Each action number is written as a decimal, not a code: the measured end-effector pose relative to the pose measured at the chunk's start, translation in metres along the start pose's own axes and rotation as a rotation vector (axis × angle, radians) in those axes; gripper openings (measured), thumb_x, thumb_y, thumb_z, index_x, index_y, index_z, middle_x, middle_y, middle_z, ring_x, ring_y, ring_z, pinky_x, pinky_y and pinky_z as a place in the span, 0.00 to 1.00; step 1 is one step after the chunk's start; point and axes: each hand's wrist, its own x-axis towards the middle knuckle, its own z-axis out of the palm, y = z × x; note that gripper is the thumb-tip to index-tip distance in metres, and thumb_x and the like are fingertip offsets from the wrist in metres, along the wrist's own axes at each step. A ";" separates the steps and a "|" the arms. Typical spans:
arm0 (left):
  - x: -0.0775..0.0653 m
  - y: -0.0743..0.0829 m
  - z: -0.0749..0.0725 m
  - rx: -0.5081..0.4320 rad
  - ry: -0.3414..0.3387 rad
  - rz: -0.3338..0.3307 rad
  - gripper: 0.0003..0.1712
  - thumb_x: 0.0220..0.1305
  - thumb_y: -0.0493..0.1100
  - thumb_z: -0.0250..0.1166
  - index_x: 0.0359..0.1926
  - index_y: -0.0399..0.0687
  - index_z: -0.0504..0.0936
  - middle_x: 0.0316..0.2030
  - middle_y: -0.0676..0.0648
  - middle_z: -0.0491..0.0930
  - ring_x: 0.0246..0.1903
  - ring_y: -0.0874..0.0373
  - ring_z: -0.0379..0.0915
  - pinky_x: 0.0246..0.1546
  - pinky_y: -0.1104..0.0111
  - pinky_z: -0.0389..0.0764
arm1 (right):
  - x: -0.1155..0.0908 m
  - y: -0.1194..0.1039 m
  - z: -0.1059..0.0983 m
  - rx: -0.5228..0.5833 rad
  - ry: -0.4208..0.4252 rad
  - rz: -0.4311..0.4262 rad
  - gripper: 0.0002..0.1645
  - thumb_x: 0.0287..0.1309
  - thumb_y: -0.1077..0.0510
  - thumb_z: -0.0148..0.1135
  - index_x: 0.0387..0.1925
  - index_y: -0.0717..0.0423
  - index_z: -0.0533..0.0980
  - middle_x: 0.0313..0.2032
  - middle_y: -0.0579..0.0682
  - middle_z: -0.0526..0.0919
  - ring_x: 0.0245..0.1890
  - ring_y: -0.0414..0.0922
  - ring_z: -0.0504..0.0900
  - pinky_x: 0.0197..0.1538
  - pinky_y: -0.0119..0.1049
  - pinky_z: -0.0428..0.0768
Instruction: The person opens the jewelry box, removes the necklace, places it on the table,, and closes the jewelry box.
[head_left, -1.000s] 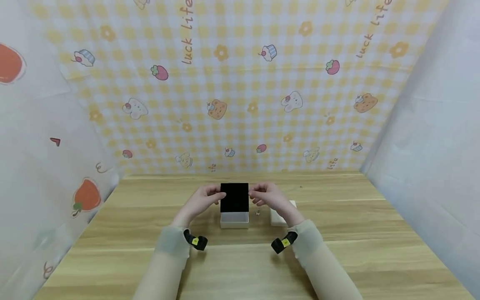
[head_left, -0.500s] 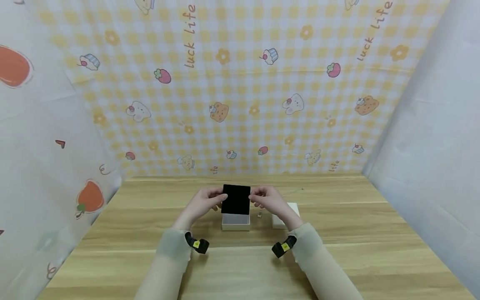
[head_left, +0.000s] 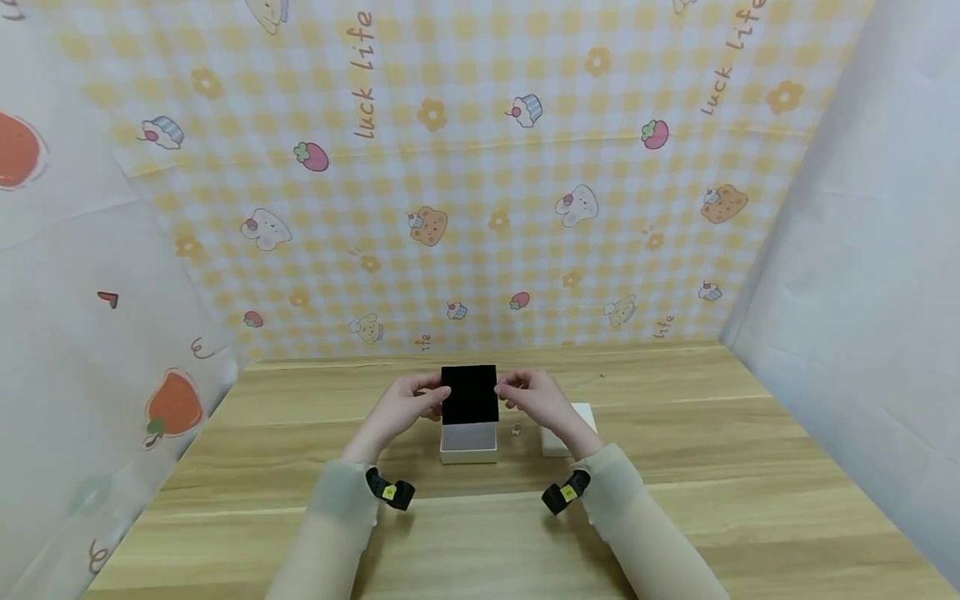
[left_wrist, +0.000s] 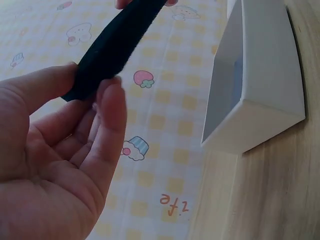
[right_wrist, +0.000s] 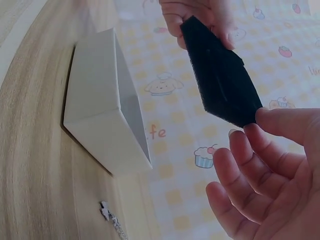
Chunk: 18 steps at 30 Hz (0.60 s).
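A square black pad [head_left: 469, 394], velvety with slits in its face, is held between both hands above an open white box [head_left: 468, 457]. My left hand [head_left: 397, 412] pinches the pad's left edge between thumb and fingers. At the opposite edge, my right hand [head_left: 543, 404] pinches it with thumb and index finger, the other fingers spread loosely. The right wrist view shows the pad [right_wrist: 220, 75] tilted and apart from the box [right_wrist: 95, 100]. The box's inside is grey-white; its far part is hidden behind the pad in the head view.
Right of the box lies a small silvery pendant [head_left: 515, 430] with a fine chain [right_wrist: 117, 227]. A white lid [head_left: 553, 443] rests further right, partly behind my right wrist. A thin strand [head_left: 588, 381] lies behind it. Printed cloth [head_left: 498, 167] hangs behind the wooden table [head_left: 480, 533].
Both hands keep hold of the black pad above the box. Its tilt has shifted slightly, and the head view has swayed a little. Box and lid stay put.
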 end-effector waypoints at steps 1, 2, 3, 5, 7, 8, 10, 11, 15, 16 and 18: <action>0.000 0.000 0.001 0.000 -0.009 0.008 0.22 0.70 0.44 0.59 0.58 0.33 0.76 0.40 0.41 0.82 0.34 0.54 0.79 0.40 0.59 0.82 | 0.000 0.000 0.000 -0.001 0.005 0.002 0.13 0.65 0.55 0.60 0.42 0.62 0.79 0.37 0.59 0.82 0.38 0.60 0.81 0.39 0.43 0.79; 0.001 0.000 0.002 0.001 -0.015 0.013 0.22 0.70 0.43 0.59 0.59 0.33 0.75 0.42 0.40 0.81 0.34 0.54 0.79 0.40 0.59 0.82 | -0.001 -0.001 -0.001 -0.005 0.009 0.003 0.12 0.65 0.55 0.61 0.41 0.62 0.79 0.37 0.58 0.82 0.38 0.60 0.81 0.39 0.42 0.79; 0.001 0.001 0.002 0.004 -0.023 0.018 0.22 0.70 0.42 0.59 0.59 0.33 0.75 0.44 0.39 0.80 0.34 0.53 0.79 0.40 0.59 0.82 | -0.001 0.000 -0.001 -0.011 0.012 -0.002 0.12 0.64 0.56 0.61 0.41 0.62 0.79 0.36 0.58 0.82 0.38 0.60 0.81 0.39 0.43 0.79; 0.000 0.001 0.002 0.009 -0.025 0.023 0.23 0.70 0.40 0.59 0.61 0.32 0.73 0.48 0.38 0.77 0.35 0.53 0.79 0.40 0.60 0.82 | 0.000 0.000 -0.001 -0.031 0.000 -0.020 0.11 0.64 0.56 0.61 0.40 0.62 0.79 0.35 0.57 0.82 0.37 0.60 0.80 0.39 0.47 0.80; -0.001 0.002 0.002 0.017 -0.023 0.027 0.23 0.69 0.39 0.59 0.61 0.30 0.72 0.49 0.37 0.75 0.35 0.52 0.79 0.40 0.61 0.82 | 0.000 0.000 -0.001 -0.061 -0.023 -0.041 0.11 0.64 0.56 0.62 0.40 0.61 0.79 0.34 0.55 0.82 0.35 0.59 0.80 0.38 0.47 0.79; -0.002 0.002 0.001 0.021 -0.015 0.020 0.24 0.69 0.39 0.59 0.62 0.29 0.71 0.48 0.37 0.75 0.35 0.52 0.79 0.40 0.61 0.82 | 0.000 0.001 -0.001 -0.075 -0.036 -0.054 0.11 0.64 0.56 0.62 0.40 0.61 0.79 0.33 0.54 0.82 0.34 0.58 0.80 0.36 0.45 0.79; -0.003 0.002 0.001 0.028 0.007 0.008 0.26 0.69 0.38 0.59 0.63 0.28 0.68 0.47 0.37 0.75 0.35 0.51 0.79 0.40 0.61 0.82 | 0.000 0.001 -0.001 -0.098 -0.063 -0.073 0.11 0.64 0.56 0.62 0.41 0.61 0.79 0.32 0.51 0.81 0.32 0.54 0.80 0.35 0.42 0.79; -0.003 0.003 0.000 0.027 0.020 0.001 0.27 0.69 0.38 0.59 0.64 0.28 0.68 0.46 0.37 0.75 0.35 0.51 0.79 0.40 0.61 0.82 | 0.000 0.001 -0.001 -0.106 -0.075 -0.082 0.11 0.64 0.56 0.62 0.41 0.61 0.80 0.32 0.50 0.81 0.31 0.52 0.80 0.34 0.41 0.78; -0.003 0.004 -0.001 0.024 0.090 -0.043 0.30 0.68 0.40 0.61 0.67 0.34 0.66 0.45 0.39 0.77 0.34 0.52 0.80 0.39 0.60 0.81 | -0.001 0.001 -0.002 -0.121 -0.100 -0.098 0.12 0.64 0.56 0.61 0.42 0.61 0.79 0.32 0.49 0.81 0.29 0.44 0.79 0.35 0.42 0.78; -0.002 0.005 0.000 0.017 0.107 -0.053 0.30 0.67 0.40 0.62 0.68 0.36 0.66 0.45 0.39 0.77 0.33 0.52 0.80 0.39 0.60 0.81 | -0.001 0.001 -0.002 -0.125 -0.102 -0.099 0.12 0.65 0.56 0.61 0.43 0.61 0.79 0.33 0.49 0.81 0.29 0.43 0.79 0.35 0.42 0.78; -0.002 0.006 0.000 0.003 0.144 -0.070 0.30 0.66 0.40 0.63 0.67 0.40 0.67 0.44 0.40 0.79 0.32 0.52 0.80 0.38 0.61 0.82 | -0.001 0.000 -0.002 -0.129 -0.104 -0.097 0.12 0.65 0.57 0.60 0.44 0.62 0.79 0.34 0.50 0.81 0.30 0.43 0.79 0.37 0.44 0.79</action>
